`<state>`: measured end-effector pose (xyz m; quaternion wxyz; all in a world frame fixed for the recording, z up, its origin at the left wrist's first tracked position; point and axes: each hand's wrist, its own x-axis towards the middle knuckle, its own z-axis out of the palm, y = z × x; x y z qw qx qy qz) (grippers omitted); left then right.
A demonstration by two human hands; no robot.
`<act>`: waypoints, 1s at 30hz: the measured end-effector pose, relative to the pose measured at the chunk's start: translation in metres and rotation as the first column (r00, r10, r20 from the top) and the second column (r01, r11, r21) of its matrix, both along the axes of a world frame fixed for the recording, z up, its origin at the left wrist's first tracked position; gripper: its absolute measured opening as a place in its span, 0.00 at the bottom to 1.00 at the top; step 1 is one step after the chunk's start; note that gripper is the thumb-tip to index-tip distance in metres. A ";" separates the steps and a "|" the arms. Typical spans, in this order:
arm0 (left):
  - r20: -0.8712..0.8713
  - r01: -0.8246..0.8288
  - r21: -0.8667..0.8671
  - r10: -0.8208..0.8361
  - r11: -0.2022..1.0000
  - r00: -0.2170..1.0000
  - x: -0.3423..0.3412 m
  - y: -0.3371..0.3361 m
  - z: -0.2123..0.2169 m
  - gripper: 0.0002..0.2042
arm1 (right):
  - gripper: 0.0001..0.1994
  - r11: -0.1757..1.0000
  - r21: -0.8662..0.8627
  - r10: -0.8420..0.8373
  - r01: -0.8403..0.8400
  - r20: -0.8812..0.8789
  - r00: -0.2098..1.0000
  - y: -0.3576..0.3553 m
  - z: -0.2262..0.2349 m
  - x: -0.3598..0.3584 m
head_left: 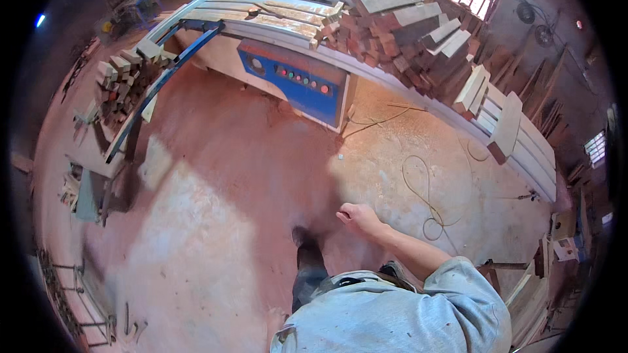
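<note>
My right hand (358,217) is held out in front of my body, above the floor. Its fingers are curled into a loose fist, and nothing shows in it. My left hand cannot be made out; only the edge of a sleeve shows on that side. Ahead of me stands a long woodworking machine with a blue control panel (291,82) bearing several coloured buttons. On its top, to the right, rests a big stack of cut wooden blocks (386,33). Neither the machine nor the wood is touched by my right hand.
Wooden pieces (124,85) are piled at the left beside a blue rail (157,85). Boards (510,124) lie across the machine's right end. A thin cable (428,189) loops over the dusty floor (196,235). A metal rack (78,287) stands at lower left.
</note>
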<state>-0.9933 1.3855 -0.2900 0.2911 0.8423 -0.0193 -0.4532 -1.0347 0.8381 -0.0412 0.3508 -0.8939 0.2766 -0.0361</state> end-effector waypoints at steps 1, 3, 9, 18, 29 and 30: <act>0.118 0.305 0.086 -0.314 0.948 0.942 0.029 -0.006 -0.021 0.13 | 0.12 0.999 -0.003 -0.034 0.034 -0.045 0.998 -0.016 -0.001 0.016; 0.121 0.323 0.072 -0.330 0.944 0.936 0.087 -0.042 -0.009 0.14 | 0.15 0.993 0.012 -0.116 0.117 -0.050 0.992 -0.045 0.003 0.045; 0.019 -0.249 -0.007 0.249 0.968 0.968 0.324 -0.184 0.056 0.16 | 0.14 0.979 -0.016 -0.200 0.204 0.117 0.973 -0.137 0.043 0.186; 0.077 -0.300 -0.148 0.313 0.942 0.947 0.582 -0.385 0.124 0.17 | 0.13 0.957 -0.135 -0.181 0.257 0.414 0.892 -0.350 0.073 0.464; 0.035 0.509 0.113 -0.515 0.853 0.856 0.722 -0.464 0.097 0.09 | 0.18 0.903 -0.298 -0.306 0.310 0.062 0.950 -0.557 0.071 0.731; 0.034 0.529 0.101 -0.535 0.842 0.844 0.749 -0.483 0.095 0.09 | 0.18 0.890 -0.321 -0.327 0.322 0.042 0.944 -0.576 0.055 0.748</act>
